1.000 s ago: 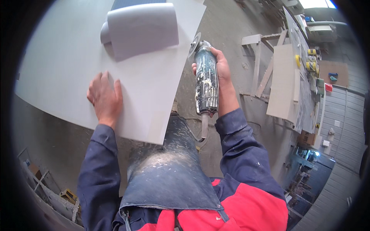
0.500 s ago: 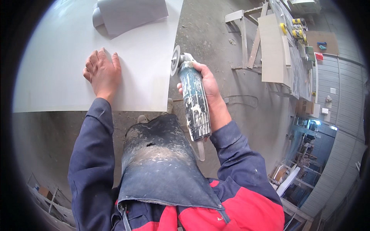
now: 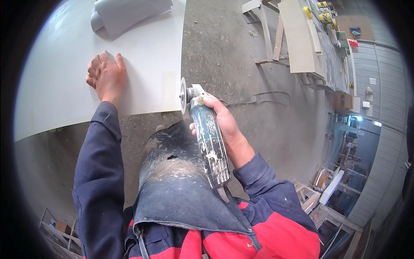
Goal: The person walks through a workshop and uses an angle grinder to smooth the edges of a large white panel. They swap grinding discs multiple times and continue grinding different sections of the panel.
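Observation:
My left hand [image 3: 105, 75] lies flat, fingers spread, on a large white slab [image 3: 56, 99] near its front edge. My right hand [image 3: 224, 123] grips a dust-covered angle grinder [image 3: 207, 138] by its body. The grinder's disc [image 3: 183, 95] stands upright just off the slab's right front corner, close to the edge; contact cannot be made out. A dusty dark apron [image 3: 181, 185] hangs below the tool. A rolled grey sheet [image 3: 125, 15] rests on the far part of the slab.
Grey concrete floor [image 3: 241, 52] stretches to the right, with a cable [image 3: 258, 99] trailing over it. Pale boards and wooden frames [image 3: 297, 39] lean at the upper right. More stacked panels and trestles [image 3: 327, 194] stand at the lower right.
The grinder has swung down and left, so its disc now sits by the slab's right front corner. My left hand has stayed flat on the slab while the view shifted downward.

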`<state>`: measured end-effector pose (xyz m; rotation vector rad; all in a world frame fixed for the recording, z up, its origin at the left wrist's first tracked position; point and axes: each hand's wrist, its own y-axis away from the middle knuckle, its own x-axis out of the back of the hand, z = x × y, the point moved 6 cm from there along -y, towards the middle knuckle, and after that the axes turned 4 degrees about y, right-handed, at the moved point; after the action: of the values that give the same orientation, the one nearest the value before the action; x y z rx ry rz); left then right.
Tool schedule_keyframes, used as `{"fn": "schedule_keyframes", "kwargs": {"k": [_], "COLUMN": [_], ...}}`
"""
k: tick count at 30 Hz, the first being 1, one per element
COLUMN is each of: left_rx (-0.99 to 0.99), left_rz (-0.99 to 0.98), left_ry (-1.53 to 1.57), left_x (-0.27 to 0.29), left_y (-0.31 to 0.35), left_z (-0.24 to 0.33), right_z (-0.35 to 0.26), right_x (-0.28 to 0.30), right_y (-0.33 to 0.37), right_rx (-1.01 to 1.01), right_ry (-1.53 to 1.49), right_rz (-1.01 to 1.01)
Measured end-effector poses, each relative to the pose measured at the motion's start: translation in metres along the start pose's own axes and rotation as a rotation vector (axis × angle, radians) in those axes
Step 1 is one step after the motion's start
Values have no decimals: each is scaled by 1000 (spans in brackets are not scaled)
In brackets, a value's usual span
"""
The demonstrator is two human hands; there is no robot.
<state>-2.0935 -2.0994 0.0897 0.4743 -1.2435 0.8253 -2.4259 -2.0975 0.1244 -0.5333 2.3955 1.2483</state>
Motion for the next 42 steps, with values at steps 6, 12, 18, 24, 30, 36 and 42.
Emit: {"fn": "schedule_keyframes", "kwargs": {"k": [6,12,18,24,30,36,42], "left_rx": [-2,-20,-12,-18,-16,-21,-54], "left_rz": [-39,-13,-23,-41,-32,-26,38], "left_ry": [-3,-27,-15,20,16,-6,-15], "left_x": [-1,-11,-14,-7,-1,3,-3], "left_y": [-2,-8,-7,-5,-5,-9,-6], "left_z": [4,3,-1,6,1,-1,2], "right_z": [30,52,68,116,138,92,21], "right_x": [14,32,42,102,150,193,213], "right_y": [17,16,7,-68,-63,1,38], "right_rx": [-33,-41,-71,-197,-208,-16,226], "right_ry": [-10,8,28,55,-211,-384,-406], "right_rz": [35,37,143,55,119,251,182]}}
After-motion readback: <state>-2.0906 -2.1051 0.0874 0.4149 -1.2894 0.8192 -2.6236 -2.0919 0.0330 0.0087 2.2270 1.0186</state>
